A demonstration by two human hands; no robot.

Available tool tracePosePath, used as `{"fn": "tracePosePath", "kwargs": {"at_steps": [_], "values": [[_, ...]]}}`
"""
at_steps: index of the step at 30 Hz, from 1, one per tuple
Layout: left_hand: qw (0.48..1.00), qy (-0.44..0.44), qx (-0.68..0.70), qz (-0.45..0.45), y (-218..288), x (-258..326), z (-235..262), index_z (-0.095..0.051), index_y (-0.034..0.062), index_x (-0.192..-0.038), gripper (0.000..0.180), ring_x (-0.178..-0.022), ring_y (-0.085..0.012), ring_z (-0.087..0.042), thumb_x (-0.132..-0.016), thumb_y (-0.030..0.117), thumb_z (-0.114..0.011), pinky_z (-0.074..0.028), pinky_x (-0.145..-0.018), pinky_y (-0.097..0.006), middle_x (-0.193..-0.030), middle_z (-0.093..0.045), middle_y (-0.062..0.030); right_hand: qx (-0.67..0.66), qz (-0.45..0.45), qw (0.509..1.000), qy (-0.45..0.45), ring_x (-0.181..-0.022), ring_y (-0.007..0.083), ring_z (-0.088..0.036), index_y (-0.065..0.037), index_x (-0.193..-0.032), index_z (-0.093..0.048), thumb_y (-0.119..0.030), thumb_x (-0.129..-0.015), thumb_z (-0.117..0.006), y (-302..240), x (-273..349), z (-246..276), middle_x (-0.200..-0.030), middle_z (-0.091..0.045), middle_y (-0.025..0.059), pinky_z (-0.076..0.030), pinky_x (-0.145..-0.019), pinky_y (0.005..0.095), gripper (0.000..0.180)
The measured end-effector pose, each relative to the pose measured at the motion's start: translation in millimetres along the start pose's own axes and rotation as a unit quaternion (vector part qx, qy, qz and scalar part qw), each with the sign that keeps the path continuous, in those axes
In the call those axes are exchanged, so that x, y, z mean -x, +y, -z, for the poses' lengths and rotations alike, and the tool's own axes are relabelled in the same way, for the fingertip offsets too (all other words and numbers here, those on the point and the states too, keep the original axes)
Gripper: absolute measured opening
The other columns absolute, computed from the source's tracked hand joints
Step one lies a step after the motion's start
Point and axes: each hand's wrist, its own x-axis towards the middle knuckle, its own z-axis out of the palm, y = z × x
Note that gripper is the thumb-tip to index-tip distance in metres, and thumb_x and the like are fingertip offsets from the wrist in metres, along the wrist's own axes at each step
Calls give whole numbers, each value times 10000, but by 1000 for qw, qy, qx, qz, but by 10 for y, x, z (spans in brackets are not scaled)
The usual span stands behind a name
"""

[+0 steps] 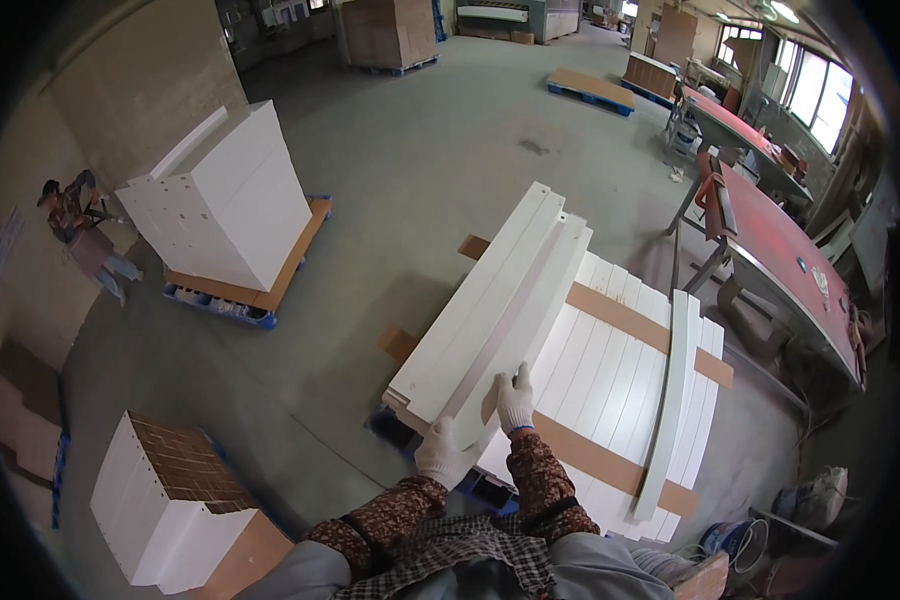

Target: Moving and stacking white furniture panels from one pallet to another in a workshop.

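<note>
A long white board (548, 318) lies at a slant over a low stack of white boards. My left hand (444, 455), in a pale work glove, is closed on its near end. My right hand (516, 402), gloved the same way, is closed on the board's right edge farther along. Left of it, more white boards (467, 318) lie side by side. To the right spreads a layer of white boards (592, 385), crossed by brown cardboard strips (622, 318). A narrow white board (672, 400) rests on top at the right.
A tall stack of white panels (232, 200) stands on a blue pallet (270, 318) at left, with a person (88, 235) beside it. A smaller panel stack (140, 510) is at lower left. Red-topped tables (785, 255) line the right side, with a bucket (740, 540) near me.
</note>
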Motion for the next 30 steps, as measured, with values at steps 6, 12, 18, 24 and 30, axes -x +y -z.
{"fn": "tracePosePath", "kwargs": {"at_steps": [6, 12, 18, 24, 30], "values": [[1000, 6, -10, -12, -294, 110, -179, -481, -24, -1297, 749, -1042, -349, -659, -757, 377, -811, -544, -879, -459, -1170, -628, -208, 29, -63, 997, 14, -740, 190, -606, 20, -1475, -378, -178, -937, -544, 136, -108, -71, -843, -653, 121, -500, -684, 358, 597], [835, -181, 422, 304, -758, 46, -133, -569, -36, -1128, 291, -798, -224, -698, -953, 183, -649, -609, -697, -340, -980, -666, -128, 104, -55, 993, 15, -807, 338, -679, 5, -1375, -491, -213, -930, -536, 51, -277, -109, -881, -685, 224, -521, -722, 439, 497], [740, -145, 567, 330, -796, -167, -195, -628, -44, -1046, 163, -863, -232, -700, -956, 90, -602, -620, -746, -349, -1014, -668, -141, 284, -46, 956, -64, -938, 454, -641, -29, -1172, -589, -301, -916, -556, -27, -275, -27, -984, -661, 277, -504, -818, 512, 374], [732, -129, 577, 339, -665, -242, -199, -564, -91, -1114, 233, -939, -274, -670, -938, 61, -571, -604, -824, -384, -1093, -627, -179, 342, 31, 937, -59, -954, 442, -633, -55, -1167, -556, -311, -915, -576, 0, 99, -115, -1049, -613, 248, -506, -815, 512, 360], [792, -84, 481, 367, -553, -376, 12, -558, -31, -1108, 290, -992, -267, -635, -884, 139, -629, -570, -870, -400, -1068, -609, -150, 344, 7, 935, -85, -1010, 430, -618, -47, -1252, -525, -313, -923, -582, -140, 112, -12, -1114, -597, 230, -499, -861, 505, 427]]}}
